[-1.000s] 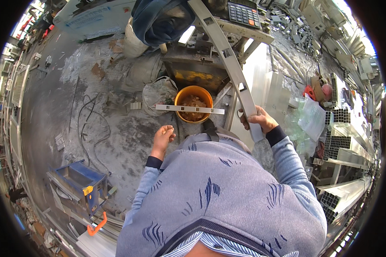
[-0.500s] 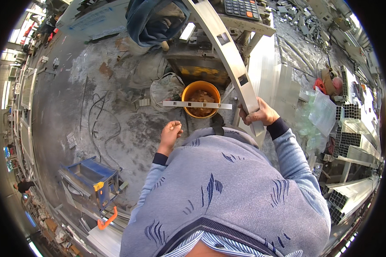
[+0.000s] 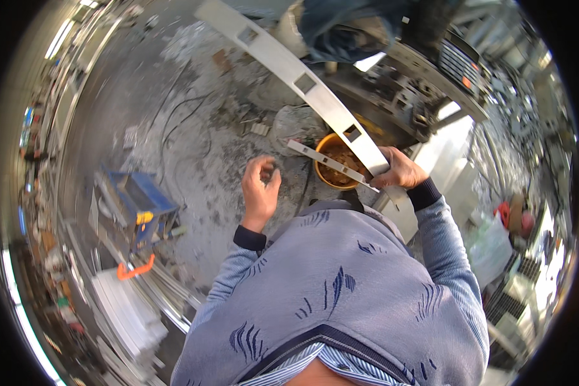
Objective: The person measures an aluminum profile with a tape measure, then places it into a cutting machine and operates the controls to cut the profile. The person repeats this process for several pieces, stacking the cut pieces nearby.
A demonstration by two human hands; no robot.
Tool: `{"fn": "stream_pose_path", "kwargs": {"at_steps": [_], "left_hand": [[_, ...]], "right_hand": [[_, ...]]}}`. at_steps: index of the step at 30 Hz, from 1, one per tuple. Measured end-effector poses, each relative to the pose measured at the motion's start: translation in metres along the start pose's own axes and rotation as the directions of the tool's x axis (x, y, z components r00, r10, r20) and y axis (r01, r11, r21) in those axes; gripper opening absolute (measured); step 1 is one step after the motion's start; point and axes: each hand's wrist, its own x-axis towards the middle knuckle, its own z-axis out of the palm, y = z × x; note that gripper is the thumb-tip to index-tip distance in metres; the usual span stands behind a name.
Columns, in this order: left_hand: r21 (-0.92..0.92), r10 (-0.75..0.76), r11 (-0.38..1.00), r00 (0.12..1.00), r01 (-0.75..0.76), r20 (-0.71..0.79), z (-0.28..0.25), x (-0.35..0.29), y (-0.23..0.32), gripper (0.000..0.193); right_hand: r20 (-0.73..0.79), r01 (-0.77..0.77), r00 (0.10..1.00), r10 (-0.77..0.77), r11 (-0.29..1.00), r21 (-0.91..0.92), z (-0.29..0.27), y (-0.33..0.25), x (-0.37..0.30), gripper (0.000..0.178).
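My right hand [image 3: 400, 170] grips the near end of a long silvery metal profile [image 3: 282, 62] with square holes cut along its face. The profile slants away from me toward the far left, held up above the floor. In front of my body, my left hand [image 3: 261, 186] is raised with fingers apart and curled a little, nothing in it. Between the hands, a short thin bar with small square holes [image 3: 321, 158] lies across a yellow bucket [image 3: 320, 174]. Brownish scraps fill part of the bucket.
A blue metal machine [image 3: 141, 196] with an orange handle [image 3: 137, 267] stands at the left. Far right, a calculator [image 3: 460, 64] rests on a workbench [image 3: 424, 69]. A plastic sack [image 3: 296, 125] sits behind the bucket, and a cable [image 3: 174, 122] trails on the floor. Metal offcuts lie beyond the bench.
The long profile has swung left, its far end now at the far left. My left hand has loosened from a closed shape to open fingers. The whole view has turned left.
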Motion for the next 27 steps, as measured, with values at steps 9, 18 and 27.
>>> {"fn": "stream_pose_path", "kwargs": {"at_steps": [9, 18, 27], "left_hand": [[0.855, 0.309, 0.375, 0.918, -0.358, 0.249, -0.107, 0.018, 0.024, 0.086], [0.694, 0.011, 0.647, 0.914, -0.316, 0.406, -0.099, -0.037, -0.07, 0.042], [0.631, -0.281, 0.776, 0.908, 0.024, 0.312, -0.024, -0.081, -0.089, 0.03]], "right_hand": [[0.285, 0.108, 0.957, 0.061, 0.835, -0.54, 0.022, 0.0, 0.053, 0.066], [0.059, 0.2, 0.973, -0.225, 0.679, -0.706, 0.02, 0.072, 0.076, 0.054], [-0.596, -0.109, 0.8, 0.065, 0.993, -0.038, 0.025, 0.202, 0.076, 0.035]]}}
